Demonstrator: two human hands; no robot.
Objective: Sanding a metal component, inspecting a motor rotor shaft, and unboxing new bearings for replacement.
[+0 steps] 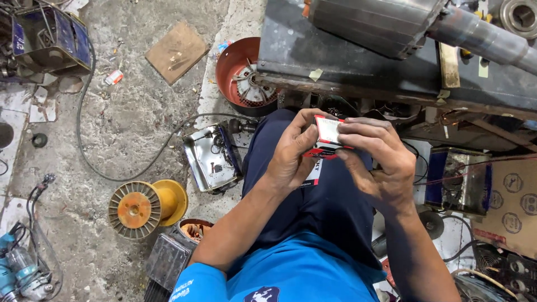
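Hands meet at picture centre over the person's lap: the left hand (292, 151) and the right hand (375, 159) are both clamped on one small red and white box (327, 135), left fingers wrapped around its left edge, right fingers across its top and right side. The box is held above dark blue trousers (313, 207), with one blue shirt (291, 274) nearest the camera at 6 o'clock.

At 8 o'clock from the hands, on the concrete floor (128, 112), lies one empty orange and yellow wire spool (146, 207). Just beside the left knee at 9 o'clock rests one shiny metal tray (210, 159) with small parts in it. One black cable (112, 168) curves across the floor from 10 o'clock toward the tray. At 7 o'clock, by the picture's edge, sits one blue power tool (14, 268).

Farther off, at 11 o'clock, one red bowl-shaped cover (243, 72) holds one white fan (251, 86). One flat brown board (176, 51) lies beyond it. At 12 to 1 o'clock stands one dark workbench (358, 67), and one cardboard box (512, 207) sits at 3 o'clock
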